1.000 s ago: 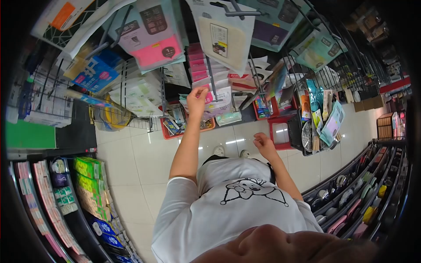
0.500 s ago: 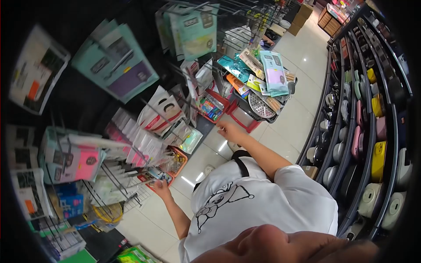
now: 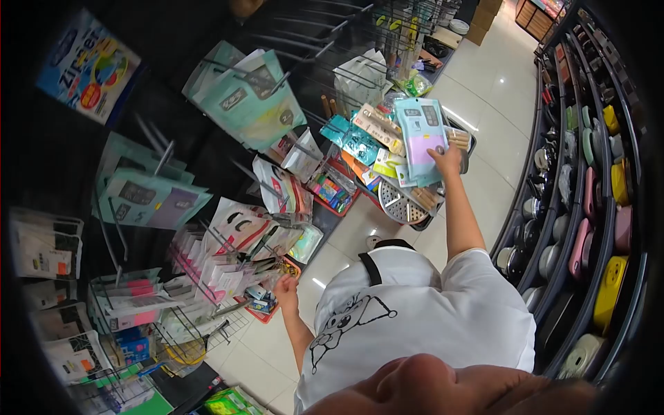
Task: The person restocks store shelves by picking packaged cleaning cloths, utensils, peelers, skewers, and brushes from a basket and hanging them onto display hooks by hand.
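My right hand [image 3: 447, 160] reaches to a teal and lilac packet [image 3: 420, 131] that lies on top of a heaped basket [image 3: 472, 143]. Its thumb and fingers close on the packet's lower right edge. Around the packet lie a teal bag [image 3: 359, 145], a packet of wooden sticks [image 3: 379, 128] and a round perforated metal piece [image 3: 402, 204]. My left hand [image 3: 286, 287] hangs beside the lower hooks with its fingers curled, near a red tray [image 3: 265, 317] of small goods. What it holds, if anything, is too small to make out.
Hanging teal packets [image 3: 250, 100] and metal hooks [image 3: 166, 158] fill the left side. A red tray of coloured items [image 3: 333, 191] stands near the basket. Curved shelves [image 3: 553, 256] with pans and boxes line the right. Tiled floor [image 3: 484, 93] runs between.
The view has turned toward the basket. My right hand has moved from beside the red trays up to the teal and lilac packet. My left hand stays low near the hooks.
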Demonstrator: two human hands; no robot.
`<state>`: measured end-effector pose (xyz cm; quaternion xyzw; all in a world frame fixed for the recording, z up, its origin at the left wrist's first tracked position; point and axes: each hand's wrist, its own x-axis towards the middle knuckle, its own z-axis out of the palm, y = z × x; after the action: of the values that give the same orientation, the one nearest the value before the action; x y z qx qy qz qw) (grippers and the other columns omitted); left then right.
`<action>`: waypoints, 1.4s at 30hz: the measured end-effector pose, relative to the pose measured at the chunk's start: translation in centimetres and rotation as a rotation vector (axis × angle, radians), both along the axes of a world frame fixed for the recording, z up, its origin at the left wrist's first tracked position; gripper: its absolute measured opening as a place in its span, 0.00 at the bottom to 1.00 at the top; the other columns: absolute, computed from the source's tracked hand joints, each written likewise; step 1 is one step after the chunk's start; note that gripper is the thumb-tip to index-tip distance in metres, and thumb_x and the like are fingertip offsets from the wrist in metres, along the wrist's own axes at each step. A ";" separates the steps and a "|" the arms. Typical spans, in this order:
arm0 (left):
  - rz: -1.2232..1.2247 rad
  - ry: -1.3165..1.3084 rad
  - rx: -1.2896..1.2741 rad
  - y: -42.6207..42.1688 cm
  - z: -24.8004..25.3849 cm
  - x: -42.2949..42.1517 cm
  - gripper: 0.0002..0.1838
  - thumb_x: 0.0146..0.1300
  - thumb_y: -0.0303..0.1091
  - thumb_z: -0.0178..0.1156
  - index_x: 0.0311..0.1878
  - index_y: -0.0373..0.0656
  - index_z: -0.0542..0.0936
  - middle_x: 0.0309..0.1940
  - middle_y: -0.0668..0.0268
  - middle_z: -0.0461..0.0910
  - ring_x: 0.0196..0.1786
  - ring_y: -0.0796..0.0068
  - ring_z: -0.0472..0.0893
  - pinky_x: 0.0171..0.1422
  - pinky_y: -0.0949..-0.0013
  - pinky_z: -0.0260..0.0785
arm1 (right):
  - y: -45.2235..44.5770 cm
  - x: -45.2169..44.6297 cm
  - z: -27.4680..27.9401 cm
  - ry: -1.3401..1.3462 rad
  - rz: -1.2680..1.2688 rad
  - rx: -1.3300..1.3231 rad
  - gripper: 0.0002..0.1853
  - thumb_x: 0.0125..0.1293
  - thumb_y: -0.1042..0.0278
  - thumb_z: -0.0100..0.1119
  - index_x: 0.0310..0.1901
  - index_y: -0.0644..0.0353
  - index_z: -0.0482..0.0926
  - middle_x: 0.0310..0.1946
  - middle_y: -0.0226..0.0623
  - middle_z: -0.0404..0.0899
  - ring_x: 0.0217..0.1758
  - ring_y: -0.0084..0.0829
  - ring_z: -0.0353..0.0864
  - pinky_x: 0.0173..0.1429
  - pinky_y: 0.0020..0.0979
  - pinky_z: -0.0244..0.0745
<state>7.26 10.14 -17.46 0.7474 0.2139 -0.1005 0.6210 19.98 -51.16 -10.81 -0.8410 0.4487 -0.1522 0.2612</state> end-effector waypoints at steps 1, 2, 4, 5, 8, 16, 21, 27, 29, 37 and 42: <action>0.005 -0.003 0.007 -2.0 1.2 1.0 0.15 0.61 0.28 0.62 0.52 0.40 0.76 0.37 0.67 0.81 0.38 0.77 0.79 0.40 0.76 0.70 | -1.2 0.1 -0.1 0.096 -0.049 0.040 0.44 0.41 0.46 0.78 0.57 0.63 0.72 0.57 0.51 0.74 0.62 0.50 0.72 0.62 0.47 0.69; -0.044 -0.033 0.044 -4.0 2.5 1.6 0.15 0.62 0.27 0.62 0.52 0.39 0.76 0.37 0.67 0.81 0.38 0.77 0.79 0.42 0.76 0.70 | -2.1 0.3 -0.4 0.130 -0.045 0.106 0.46 0.39 0.47 0.80 0.59 0.63 0.70 0.60 0.51 0.73 0.65 0.49 0.70 0.63 0.48 0.68; -0.082 -0.055 0.057 -7.2 3.8 2.0 0.15 0.63 0.25 0.60 0.53 0.38 0.76 0.37 0.67 0.80 0.38 0.76 0.80 0.45 0.73 0.72 | -2.4 0.4 0.1 0.165 -0.018 0.130 0.46 0.39 0.49 0.80 0.59 0.63 0.70 0.59 0.52 0.73 0.64 0.50 0.71 0.63 0.48 0.69; -0.073 -0.050 0.063 -8.1 3.9 1.9 0.15 0.63 0.25 0.60 0.53 0.38 0.76 0.37 0.67 0.80 0.38 0.76 0.80 0.45 0.73 0.72 | -2.6 0.5 0.3 0.202 0.005 0.147 0.46 0.38 0.51 0.81 0.59 0.63 0.69 0.58 0.53 0.73 0.63 0.51 0.72 0.62 0.48 0.69; -0.139 -0.009 0.114 -9.8 4.0 1.0 0.15 0.63 0.28 0.61 0.53 0.40 0.76 0.37 0.67 0.80 0.38 0.77 0.80 0.42 0.75 0.70 | -4.4 0.9 -2.4 0.105 0.056 0.202 0.42 0.40 0.58 0.81 0.57 0.63 0.71 0.51 0.49 0.79 0.55 0.45 0.79 0.56 0.41 0.74; -0.134 0.084 0.120 -12.3 5.4 0.1 0.15 0.64 0.29 0.61 0.53 0.37 0.77 0.39 0.64 0.81 0.39 0.75 0.81 0.46 0.73 0.73 | -7.8 0.7 -1.3 -0.297 0.283 0.726 0.25 0.50 0.78 0.69 0.52 0.63 0.76 0.40 0.34 0.82 0.40 0.25 0.80 0.47 0.26 0.75; -0.155 -0.067 0.005 -14.4 6.2 3.1 0.16 0.64 0.30 0.62 0.54 0.38 0.76 0.43 0.64 0.80 0.41 0.75 0.81 0.47 0.73 0.73 | -5.6 -0.2 5.0 -0.513 0.511 0.964 0.23 0.53 0.82 0.64 0.53 0.62 0.76 0.44 0.29 0.80 0.45 0.23 0.78 0.51 0.26 0.73; -0.163 -0.269 -0.170 -17.7 14.8 8.1 0.27 0.62 0.28 0.64 0.64 0.44 0.67 0.54 0.64 0.73 0.50 0.75 0.78 0.54 0.72 0.72 | 1.7 -0.2 10.5 -0.360 0.875 1.020 0.27 0.54 0.84 0.62 0.58 0.64 0.71 0.50 0.31 0.79 0.51 0.24 0.78 0.56 0.26 0.72; -0.124 -0.404 -0.114 -17.2 18.4 9.5 0.32 0.59 0.29 0.67 0.66 0.46 0.66 0.57 0.64 0.70 0.54 0.74 0.76 0.57 0.70 0.70 | 6.5 0.2 12.4 -0.327 0.975 1.036 0.28 0.54 0.84 0.63 0.59 0.65 0.71 0.50 0.31 0.78 0.52 0.24 0.77 0.56 0.26 0.72; 0.143 -0.578 0.090 -11.0 27.4 8.0 0.17 0.57 0.32 0.70 0.49 0.42 0.80 0.43 0.69 0.79 0.45 0.81 0.77 0.51 0.74 0.69 | 23.1 0.6 15.1 -0.167 1.484 1.001 0.18 0.54 0.85 0.64 0.47 0.63 0.73 0.41 0.28 0.75 0.46 0.20 0.74 0.54 0.24 0.68; 0.393 -0.633 -0.011 -4.3 28.7 3.6 0.07 0.58 0.27 0.68 0.38 0.38 0.83 0.32 0.74 0.81 0.36 0.87 0.76 0.43 0.79 0.69 | 32.1 -0.2 15.7 -0.101 1.706 0.971 0.17 0.55 0.82 0.66 0.46 0.64 0.73 0.40 0.28 0.74 0.47 0.21 0.71 0.54 0.24 0.66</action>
<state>10.86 5.88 11.28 0.6828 0.1503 0.2557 0.6677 19.81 -19.03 4.88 -0.6769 -0.3069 0.2526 0.6195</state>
